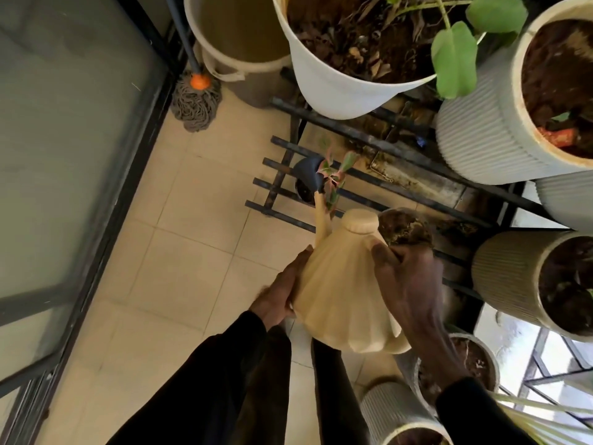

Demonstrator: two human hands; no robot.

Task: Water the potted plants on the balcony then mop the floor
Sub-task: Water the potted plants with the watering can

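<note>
Both hands held a cream, ribbed watering can (340, 290) over the tiled floor (179, 252). The left hand (282, 290) lay flat against the can's left flank, fingers together and pressed to the ribs; the right hand (407, 284) was clamped over the can's right shoulder, its thumb on the upper surface and its other fingers curled out of sight on the far side. The can was tilted away from the person, its rounded lid (359, 221) just beyond the hands and its thin spout (321, 216) reaching forward to a small dark pot (309, 178) with pink-green leaves (333, 178), which sat on the low bars of a black metal plant stand (353, 136). Whether water was running could not be told. Just past the right hand's fingertips stood a little pot of bare soil (406, 228). Farther ahead of the hands a large white pot (333, 78) held soil and dry debris, with a ribbed grey pot (475, 136) to its right and a ribbed tan pot (510, 274) to the right of the right hand. Well ahead and to the left of the left hand, a grey string mop (195, 101) with an orange collar stood on the floor beside a beige bucket (234, 30), next to a frosted glass door (70, 149).
</note>
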